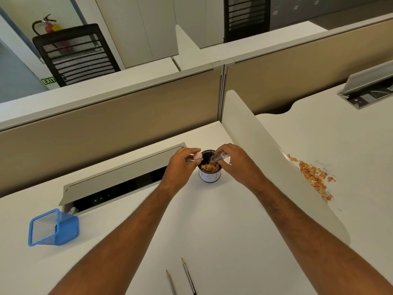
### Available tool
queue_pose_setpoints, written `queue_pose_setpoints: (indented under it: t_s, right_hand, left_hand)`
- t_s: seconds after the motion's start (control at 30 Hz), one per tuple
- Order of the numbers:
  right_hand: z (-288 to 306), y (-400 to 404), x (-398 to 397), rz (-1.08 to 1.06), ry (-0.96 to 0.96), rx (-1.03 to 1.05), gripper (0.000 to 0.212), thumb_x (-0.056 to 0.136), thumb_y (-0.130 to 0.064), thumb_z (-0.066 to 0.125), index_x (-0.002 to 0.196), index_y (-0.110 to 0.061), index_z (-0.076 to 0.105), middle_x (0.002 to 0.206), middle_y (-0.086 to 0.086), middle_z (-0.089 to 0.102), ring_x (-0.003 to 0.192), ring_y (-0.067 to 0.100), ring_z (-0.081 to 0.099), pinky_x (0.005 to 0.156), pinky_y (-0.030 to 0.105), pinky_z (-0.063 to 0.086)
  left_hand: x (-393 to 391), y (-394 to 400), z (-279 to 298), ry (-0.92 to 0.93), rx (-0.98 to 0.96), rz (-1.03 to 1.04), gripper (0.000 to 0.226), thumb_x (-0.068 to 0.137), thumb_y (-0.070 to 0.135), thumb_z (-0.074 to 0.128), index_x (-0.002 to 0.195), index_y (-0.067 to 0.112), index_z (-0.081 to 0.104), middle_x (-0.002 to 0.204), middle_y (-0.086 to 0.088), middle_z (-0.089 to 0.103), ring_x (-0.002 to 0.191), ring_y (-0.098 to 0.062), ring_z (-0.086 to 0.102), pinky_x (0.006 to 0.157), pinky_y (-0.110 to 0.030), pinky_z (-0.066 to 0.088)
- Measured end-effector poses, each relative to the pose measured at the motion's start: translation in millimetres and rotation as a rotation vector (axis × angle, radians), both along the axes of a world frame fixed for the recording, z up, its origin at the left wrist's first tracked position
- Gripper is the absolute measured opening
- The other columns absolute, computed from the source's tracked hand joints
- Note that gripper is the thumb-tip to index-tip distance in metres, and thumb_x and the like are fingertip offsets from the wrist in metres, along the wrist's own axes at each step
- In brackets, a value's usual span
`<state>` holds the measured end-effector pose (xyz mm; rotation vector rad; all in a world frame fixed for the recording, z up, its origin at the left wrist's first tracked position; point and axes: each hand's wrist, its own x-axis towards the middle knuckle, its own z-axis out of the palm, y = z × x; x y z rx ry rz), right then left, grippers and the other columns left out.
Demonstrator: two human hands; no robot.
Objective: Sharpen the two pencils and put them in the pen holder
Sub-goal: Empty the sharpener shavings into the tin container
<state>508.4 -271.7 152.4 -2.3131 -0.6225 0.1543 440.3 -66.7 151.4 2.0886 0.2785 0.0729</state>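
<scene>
Two pencils (pixel 188 275) lie side by side on the white desk near its front edge, points facing away from me. My right hand (pixel 236 162) holds a clear sharpener casing (pixel 219 157) tilted over a small dark cup (pixel 209 176) that holds orange shavings. My left hand (pixel 182 165) pinches a small pink sharpener part (pixel 197 155) at the cup's left rim. A blue mesh pen holder (pixel 53 227) stands at the left of the desk, apart from both hands.
An open cable tray (pixel 119 179) runs behind the cup. A white divider panel (pixel 265 158) stands to the right; a heap of shavings (pixel 312 175) lies on the neighbouring desk beyond it. A beige partition (pixel 106 124) closes the back.
</scene>
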Motion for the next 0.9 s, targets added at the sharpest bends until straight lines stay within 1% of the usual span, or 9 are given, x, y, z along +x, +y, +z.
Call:
queue_pose_setpoints:
  t_s: [0.07,0.13,0.23,0.3,0.4,0.47,0.63,0.77,0.9]
  right_hand:
    - [1,0,-6,-0.094,0.086,0.101,0.022,0.091,-0.005,0.075,0.108,-0.017,0.068,0.105,-0.006,0.071,0.087,0.005,0.062,0.071,0.010,0.042]
    - [2,0,-12,-0.170,0.173,0.239,0.020,0.091,-0.008,0.077,0.107,-0.016,0.068,0.103,-0.006,0.074,0.088,0.005,0.068,0.074,0.014,0.052]
    - [1,0,-24,-0.200,0.270,0.401,0.021,0.092,-0.013,0.079,0.109,-0.016,0.068,0.106,-0.002,0.076,0.099,0.010,0.073,0.081,0.026,0.062]
    - [2,1,-34,-0.200,0.312,0.445,0.021,0.092,-0.017,0.080,0.109,-0.018,0.068,0.108,-0.001,0.076,0.102,0.013,0.075,0.084,0.032,0.064]
    - [3,1,-49,-0.164,0.337,0.455,0.021,0.091,-0.020,0.082,0.106,-0.023,0.068,0.109,-0.002,0.077,0.105,0.017,0.074,0.086,0.037,0.064]
    - [5,3,-61,-0.135,0.343,0.430,0.021,0.091,-0.021,0.082,0.107,-0.025,0.069,0.111,-0.003,0.077,0.106,0.017,0.074,0.088,0.038,0.064]
    - [13,7,-95,-0.094,0.395,0.423,0.022,0.093,-0.020,0.079,0.112,-0.026,0.070,0.114,-0.009,0.077,0.108,0.012,0.074,0.090,0.036,0.065]
    - [20,11,-127,-0.077,0.453,0.441,0.021,0.094,-0.021,0.079,0.113,-0.025,0.070,0.114,-0.005,0.077,0.098,0.016,0.075,0.078,0.029,0.065]
    - [27,16,-159,-0.053,0.507,0.452,0.020,0.094,-0.021,0.079,0.112,-0.023,0.071,0.109,-0.004,0.079,0.092,0.015,0.076,0.067,0.025,0.061]
  left_hand:
    - [-2,0,1,0.013,-0.081,0.021,0.033,0.104,0.023,0.073,0.136,0.017,0.073,0.124,0.001,0.076,0.106,-0.001,0.073,0.098,-0.023,0.061]
    - [-5,-2,4,0.024,-0.158,0.039,0.035,0.104,0.028,0.073,0.137,0.018,0.073,0.118,0.005,0.080,0.103,0.005,0.074,0.103,-0.030,0.062]
    - [-16,-6,8,0.022,-0.198,0.050,0.038,0.104,0.033,0.072,0.141,0.021,0.072,0.120,0.005,0.081,0.109,-0.001,0.074,0.101,-0.028,0.059]
    - [-26,-8,10,0.013,-0.260,0.072,0.038,0.103,0.031,0.074,0.140,0.023,0.071,0.121,0.004,0.081,0.112,-0.009,0.076,0.102,-0.028,0.059]
    - [-43,-10,12,-0.001,-0.319,0.098,0.037,0.103,0.030,0.075,0.139,0.024,0.072,0.122,0.004,0.081,0.113,-0.011,0.078,0.098,-0.021,0.059]
    - [-57,-11,14,-0.003,-0.331,0.094,0.034,0.103,0.030,0.074,0.137,0.029,0.072,0.122,0.006,0.080,0.112,-0.010,0.078,0.092,-0.017,0.058]
    - [-98,-8,21,0.026,-0.323,0.092,0.037,0.103,0.033,0.072,0.140,0.033,0.071,0.128,0.013,0.077,0.112,-0.006,0.078,0.087,-0.009,0.054]
    - [-134,-3,30,0.043,-0.325,0.086,0.032,0.100,0.032,0.076,0.130,0.043,0.073,0.123,0.018,0.077,0.109,0.000,0.077,0.078,-0.004,0.055]
    - [-170,2,37,0.025,-0.310,0.075,0.031,0.101,0.028,0.076,0.128,0.042,0.074,0.123,0.018,0.077,0.110,0.003,0.074,0.080,-0.005,0.055]
